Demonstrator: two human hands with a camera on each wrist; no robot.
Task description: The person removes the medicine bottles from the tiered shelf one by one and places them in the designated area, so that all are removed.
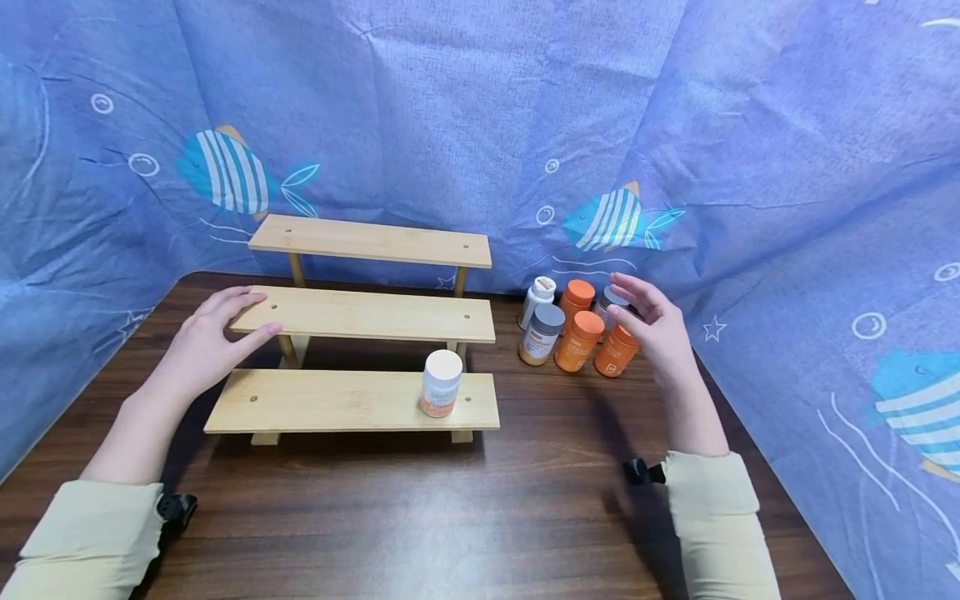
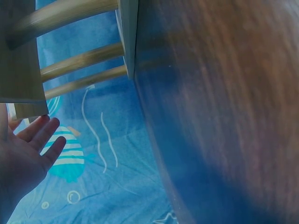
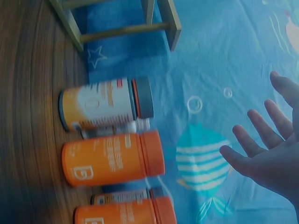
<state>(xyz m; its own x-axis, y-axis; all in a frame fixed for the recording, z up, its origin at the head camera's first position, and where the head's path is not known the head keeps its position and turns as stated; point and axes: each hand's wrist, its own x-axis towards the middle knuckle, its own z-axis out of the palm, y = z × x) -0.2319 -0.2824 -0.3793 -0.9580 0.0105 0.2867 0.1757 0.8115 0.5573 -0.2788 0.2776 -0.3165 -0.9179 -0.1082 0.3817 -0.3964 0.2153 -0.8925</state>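
A three-tier wooden step shelf point(image 1: 360, 312) stands on the table. My left hand point(image 1: 202, 337) is at the left end of its middle board, thumb and forefinger resting on the wood. In the left wrist view, the other fingers point(image 2: 55, 148) are spread beside the shelf. On the bottom board, toward the right, stands a white bottle point(image 1: 441, 383) with an orange lower band. My right hand point(image 1: 651, 325) hovers empty, fingers apart, above the right side of a bottle group. That group includes an orange bottle point(image 3: 112, 157) and a grey-capped bottle point(image 3: 105, 105).
Also in the group are a white-capped bottle point(image 1: 538, 296), another orange bottle point(image 1: 617, 350) and one with a grey cap point(image 1: 611, 302) behind. A blue fish-patterned cloth point(image 1: 465, 108) hangs around the dark wooden table point(image 1: 360, 517).
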